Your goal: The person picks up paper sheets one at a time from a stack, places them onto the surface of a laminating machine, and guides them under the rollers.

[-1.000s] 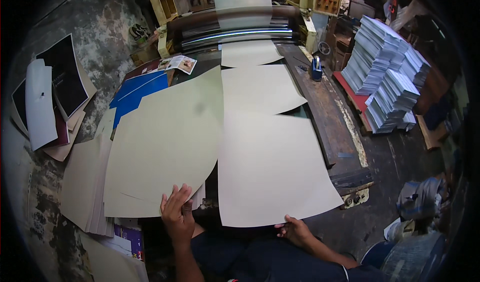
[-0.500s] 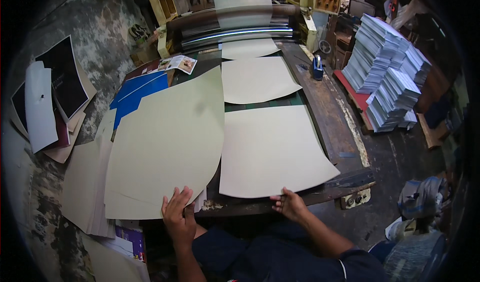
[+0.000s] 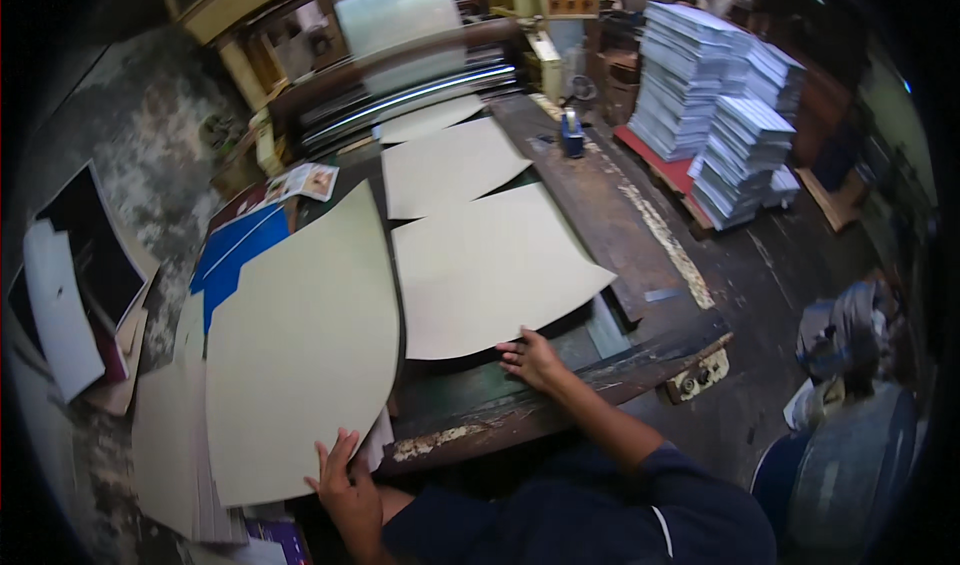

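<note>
A pale cardboard sheet (image 3: 500, 270) lies on the machine's bed, its right corners curling up. At its near edge, my right hand (image 3: 535, 360) has its fingers apart, the fingertips touching or just under that edge. Beyond it lies a second pale sheet (image 3: 450, 170), then a third sheet (image 3: 430, 120) close to the rollers (image 3: 400, 100). To the left, a large pale cardboard sheet (image 3: 300, 355) rests bowed on a stack of similar sheets (image 3: 165, 445). My left hand (image 3: 350, 495) is at its near right corner, fingers spread against the edge.
Clear film (image 3: 395, 25) hangs above the rollers. A blue tape dispenser (image 3: 571, 135) stands on the bed's right side. Stacked white paper (image 3: 690, 85) sits on a red board at right. Blue sheets (image 3: 235, 255) and a printed page (image 3: 305, 182) lie at far left.
The nearest sheet on the bed has slid away from me, narrowing the gap to the second sheet; my right hand moved forward with it. The whole view has turned and tilted.
</note>
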Demonstrator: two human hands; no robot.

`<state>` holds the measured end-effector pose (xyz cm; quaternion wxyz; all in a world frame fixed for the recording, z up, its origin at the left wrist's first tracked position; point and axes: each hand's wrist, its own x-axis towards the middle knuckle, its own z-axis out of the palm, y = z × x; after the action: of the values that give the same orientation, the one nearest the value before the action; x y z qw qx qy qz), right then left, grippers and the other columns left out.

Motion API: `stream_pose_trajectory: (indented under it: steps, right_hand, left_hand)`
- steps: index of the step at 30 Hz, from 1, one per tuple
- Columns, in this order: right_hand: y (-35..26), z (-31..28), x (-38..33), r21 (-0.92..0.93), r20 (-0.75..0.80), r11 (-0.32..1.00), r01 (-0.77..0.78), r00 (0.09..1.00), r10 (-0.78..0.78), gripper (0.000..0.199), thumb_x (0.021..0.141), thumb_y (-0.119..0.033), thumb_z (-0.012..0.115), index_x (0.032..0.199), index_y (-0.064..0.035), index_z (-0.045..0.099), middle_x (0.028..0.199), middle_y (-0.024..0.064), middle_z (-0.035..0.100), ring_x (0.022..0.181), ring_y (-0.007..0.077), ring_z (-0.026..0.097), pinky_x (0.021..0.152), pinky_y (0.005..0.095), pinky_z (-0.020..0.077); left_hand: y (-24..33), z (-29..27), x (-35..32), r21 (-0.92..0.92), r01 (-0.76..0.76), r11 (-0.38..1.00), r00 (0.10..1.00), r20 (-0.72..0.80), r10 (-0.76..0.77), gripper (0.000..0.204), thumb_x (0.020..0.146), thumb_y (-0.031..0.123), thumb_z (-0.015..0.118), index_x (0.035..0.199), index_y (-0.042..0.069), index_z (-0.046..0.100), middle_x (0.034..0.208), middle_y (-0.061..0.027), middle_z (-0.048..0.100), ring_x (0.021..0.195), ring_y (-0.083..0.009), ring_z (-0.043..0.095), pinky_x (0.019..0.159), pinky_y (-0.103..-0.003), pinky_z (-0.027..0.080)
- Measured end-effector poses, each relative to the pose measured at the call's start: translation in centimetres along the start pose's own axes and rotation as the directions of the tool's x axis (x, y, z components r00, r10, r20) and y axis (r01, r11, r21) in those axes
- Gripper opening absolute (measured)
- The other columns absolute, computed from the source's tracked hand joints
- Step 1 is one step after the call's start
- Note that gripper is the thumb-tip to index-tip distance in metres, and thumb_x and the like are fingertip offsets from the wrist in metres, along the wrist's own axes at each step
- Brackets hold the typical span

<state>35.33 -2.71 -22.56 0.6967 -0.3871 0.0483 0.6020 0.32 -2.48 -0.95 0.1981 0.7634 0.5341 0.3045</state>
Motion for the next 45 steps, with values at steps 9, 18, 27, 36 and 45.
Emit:
stream_pose_trajectory:
  steps: [9,18,27,36,45]
  right_hand:
    - [-0.1,4.9,-7.7,-0.137,0.287,0.990,0.028,0.958,0.012,0.061,0.092,-0.052,0.055,0.137,-0.0124,0.040,0.118,0.0114,0.056,0.089,0.0220,0.057,0.076,0.0430,0.0539]
    - [-4.1,7.0,-19.1,-0.493,0.316,0.869,0.038,0.939,0.138,0.046,0.091,-0.035,0.065,0.123,-0.0025,0.056,0.113,0.0124,0.063,0.095,0.0188,0.063,0.073,0.0281,0.0529]
    - [4.9,-2.0,-19.3,-0.353,0.186,0.930,-0.105,0.966,0.179,0.029,0.096,-0.022,0.055,0.107,0.0041,0.057,0.090,0.0144,0.064,0.074,0.0215,0.063,0.065,0.0322,0.0502]
    - [6.7,-2.6,-21.0,-0.320,0.169,0.891,-0.321,0.906,0.387,0.045,0.099,-0.033,0.054,0.127,0.0019,0.048,0.112,0.0192,0.064,0.092,0.0214,0.064,0.081,0.0359,0.0529]
    - [5.4,-1.4,-17.0,-0.247,0.163,0.918,-0.309,0.921,0.354,0.043,0.100,-0.030,0.052,0.128,0.0017,0.044,0.110,0.0235,0.064,0.084,0.0191,0.062,0.082,0.0381,0.0529]
  left_hand:
    - [0.9,0.7,-1.3,-0.134,-0.454,0.881,0.889,-0.124,0.440,0.024,0.089,0.004,0.060,0.111,-0.002,0.067,0.129,-0.0200,0.059,0.119,-0.0399,0.055,0.105,-0.046,0.041]
    - [2.1,-1.1,-0.3,0.130,-0.621,0.773,0.759,0.345,0.552,0.042,0.087,0.038,0.064,0.119,0.010,0.065,0.148,-0.0191,0.042,0.143,-0.0471,0.023,0.112,-0.067,0.009]
    - [-2.0,-3.4,3.0,0.029,-0.393,0.919,0.875,0.319,0.364,0.099,0.067,0.063,0.075,0.141,0.004,0.046,0.152,-0.0165,0.037,0.145,-0.0415,0.022,0.115,-0.058,0.013]
    - [-2.7,-4.1,4.7,-0.314,-0.224,0.922,0.868,0.366,0.336,0.065,0.074,0.038,0.081,0.127,0.006,0.061,0.132,-0.0131,0.060,0.133,-0.0341,0.046,0.114,-0.049,0.025]
    - [11.7,9.5,31.0,-0.086,-0.275,0.958,0.730,0.630,0.266,0.068,0.088,0.054,0.063,0.128,-0.001,0.056,0.118,-0.0216,0.064,0.113,-0.0316,0.060,0.094,-0.041,0.048]
